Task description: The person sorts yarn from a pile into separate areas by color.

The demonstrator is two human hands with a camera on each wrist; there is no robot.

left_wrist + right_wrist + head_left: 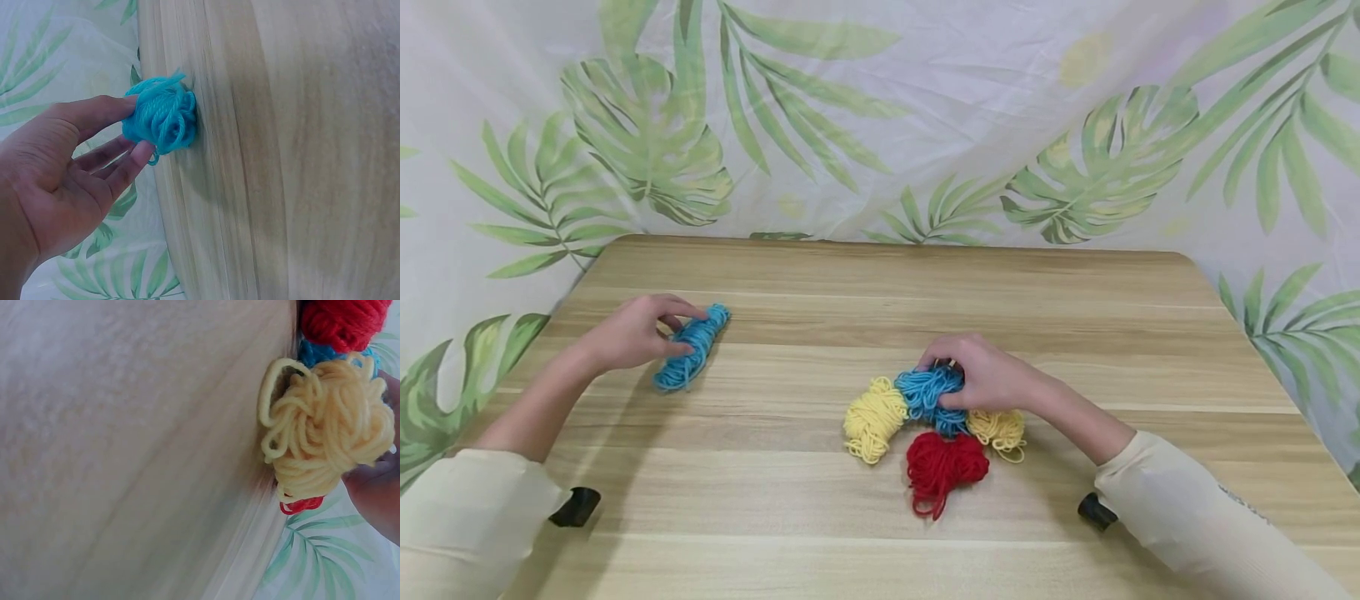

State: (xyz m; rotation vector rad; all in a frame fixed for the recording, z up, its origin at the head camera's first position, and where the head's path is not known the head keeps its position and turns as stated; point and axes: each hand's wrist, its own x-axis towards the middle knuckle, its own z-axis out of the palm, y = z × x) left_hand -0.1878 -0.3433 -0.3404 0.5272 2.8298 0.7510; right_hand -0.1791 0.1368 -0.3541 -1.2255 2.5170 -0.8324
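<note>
At the left of the table, my left hand [636,331] pinches a long blue yarn skein [698,346] between thumb and fingers. The left wrist view shows that blue skein [162,115] end-on, at the fingertips of the left hand [69,169]. Right of centre, my right hand [992,375] holds another blue yarn skein [925,390] from above. A yellow skein [874,421] lies to its left, and a second yellow skein [997,429] sits partly under the right hand. Nearer me is a red skein [943,467]. The near yellow skein [331,425] hides most of the right fingers in the right wrist view.
The wooden table [775,492] carries all the yarn. A leaf-patterned cloth [880,108] hangs behind its far edge. Black pieces show beside both sleeves, one at the left [576,507] and one at the right [1097,512]. A bit of red yarn [303,505] shows below the yellow skein.
</note>
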